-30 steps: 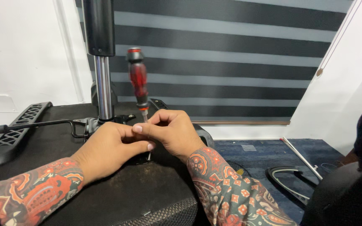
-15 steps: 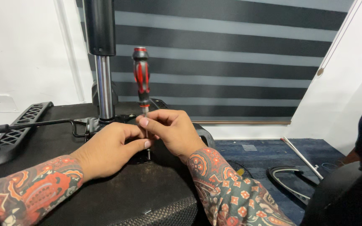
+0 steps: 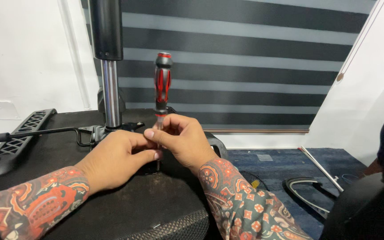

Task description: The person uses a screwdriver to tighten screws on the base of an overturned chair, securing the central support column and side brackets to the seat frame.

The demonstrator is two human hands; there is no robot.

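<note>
A red and black screwdriver [image 3: 162,84] stands upright, tip down on the black underside of an upturned chair seat [image 3: 125,209]. My right hand [image 3: 185,140] pinches its metal shaft just below the handle. My left hand [image 3: 118,158] rests on the seat beside it, fingertips touching the shaft and the right hand's fingers. What the tip meets is hidden behind my fingers. Both forearms wear patterned red sleeves.
The chair's chrome gas column [image 3: 110,93] rises just left of the screwdriver, with a black lever [image 3: 45,132] and a black armrest piece [image 3: 18,138] at the left. A striped blind [image 3: 245,66] hangs behind. Blue carpet [image 3: 281,171] and a curved chair part [image 3: 307,195] lie at the right.
The screwdriver has shifted slightly right and upright, and its handle sits a little higher in view. Both hands stay clustered around its shaft.
</note>
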